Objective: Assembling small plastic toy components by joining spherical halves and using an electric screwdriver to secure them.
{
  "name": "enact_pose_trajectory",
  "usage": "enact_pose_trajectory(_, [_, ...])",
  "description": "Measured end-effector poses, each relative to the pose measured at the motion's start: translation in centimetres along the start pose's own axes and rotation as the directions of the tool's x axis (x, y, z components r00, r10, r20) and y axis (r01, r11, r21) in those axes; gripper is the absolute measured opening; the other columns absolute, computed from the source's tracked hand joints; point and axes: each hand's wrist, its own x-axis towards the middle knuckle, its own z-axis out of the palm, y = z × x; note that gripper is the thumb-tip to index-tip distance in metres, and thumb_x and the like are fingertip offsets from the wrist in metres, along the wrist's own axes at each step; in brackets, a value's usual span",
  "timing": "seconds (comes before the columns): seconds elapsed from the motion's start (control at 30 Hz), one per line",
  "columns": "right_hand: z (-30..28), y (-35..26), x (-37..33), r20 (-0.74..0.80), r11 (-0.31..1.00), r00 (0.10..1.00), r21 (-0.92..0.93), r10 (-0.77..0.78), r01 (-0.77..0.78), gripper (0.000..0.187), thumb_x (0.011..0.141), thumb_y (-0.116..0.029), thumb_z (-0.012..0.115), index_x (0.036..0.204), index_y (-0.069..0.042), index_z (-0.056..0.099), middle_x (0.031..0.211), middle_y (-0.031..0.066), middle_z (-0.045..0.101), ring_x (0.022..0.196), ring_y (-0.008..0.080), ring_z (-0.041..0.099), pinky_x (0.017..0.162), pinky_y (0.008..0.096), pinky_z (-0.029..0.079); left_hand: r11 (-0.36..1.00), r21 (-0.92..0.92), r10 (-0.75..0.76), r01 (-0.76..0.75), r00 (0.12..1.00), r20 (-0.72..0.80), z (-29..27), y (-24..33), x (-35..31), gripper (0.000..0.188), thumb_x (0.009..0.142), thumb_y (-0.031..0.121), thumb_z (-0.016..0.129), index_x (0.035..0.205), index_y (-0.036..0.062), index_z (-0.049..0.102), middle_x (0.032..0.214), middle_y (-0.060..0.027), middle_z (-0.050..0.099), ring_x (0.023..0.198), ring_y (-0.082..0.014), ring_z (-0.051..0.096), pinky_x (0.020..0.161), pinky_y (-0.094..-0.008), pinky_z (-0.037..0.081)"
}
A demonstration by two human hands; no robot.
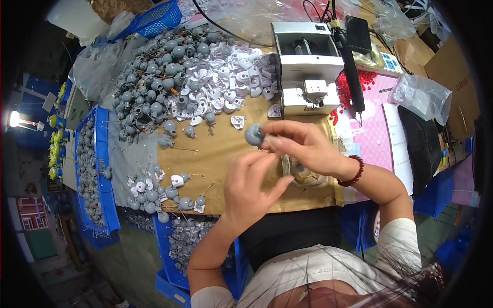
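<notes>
Above the brown work surface, my right hand (313,149) pinches a round grey plastic ball-shaped part (253,135) between thumb and fingers. A thin wire seems to come off it near my fingertips. My left hand (247,187) is raised just below and left of it, smeared by motion, its thumb sticking out to the right. Whether its fingertips hold the wire cannot be made out. Under my right wrist sits a clear shallow container (308,177), partly covered by the hand. Beyond the ball lies a single white plastic piece (237,121) with holes.
A large heap of grey ball parts (154,77) adjoins white plastic pieces (226,77). A white-and-black machine (308,66) stands beyond my hands, with a black electric screwdriver (351,77) hanging beside it. Red bits (349,90) lie to its right. Assembled pieces (151,195) and blue crates (110,179) are at left.
</notes>
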Motion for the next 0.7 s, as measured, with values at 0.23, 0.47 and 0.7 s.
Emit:
enact_pose_trajectory(0.23, [-1.3,-2.1,-2.8,0.316,0.980,0.949,-0.180,-0.019,0.080,0.041,0.094,0.001,0.060,0.135,-0.001,0.059,0.115,0.0071,0.069,0.097,0.0093,0.062,0.085,0.0256,0.051,0.815,-0.515,-0.186,0.265,0.962,0.200,3.1,-2.5,-2.0,0.070,0.076,0.011,0.086,0.135,0.0020,0.049,0.127,-0.0117,0.055,0.107,-0.0181,0.059,0.091,-0.0307,0.050])
enact_pose_trajectory(0.47, [-5.8,3.1,-4.9,0.213,0.508,0.922,-0.782,-0.324,0.360,0.026,0.087,0.000,0.069,0.112,-0.006,0.071,0.094,0.0077,0.069,0.067,0.0197,0.066,0.062,0.0316,0.055,0.555,-0.455,-0.390,0.697,0.701,0.597,3.9,-0.4,-3.5,0.050,0.086,0.019,0.077,0.127,0.0002,0.056,0.093,-0.0135,0.067,0.081,-0.0206,0.068,0.074,-0.0317,0.055])
enact_pose_trajectory(0.7, [-5.7,6.6,-5.5,0.299,0.029,0.886,-0.944,-0.354,0.330,0.033,0.075,-0.013,0.066,0.108,-0.005,0.067,0.089,0.0078,0.059,0.075,0.0242,0.065,0.058,0.0353,0.053,0.855,-0.183,-0.384,0.485,0.830,0.405,7.1,-0.3,-4.6,0.055,0.085,0.026,0.075,0.131,0.0039,0.053,0.104,-0.0189,0.066,0.089,-0.0351,0.067,0.076,-0.0445,0.054])
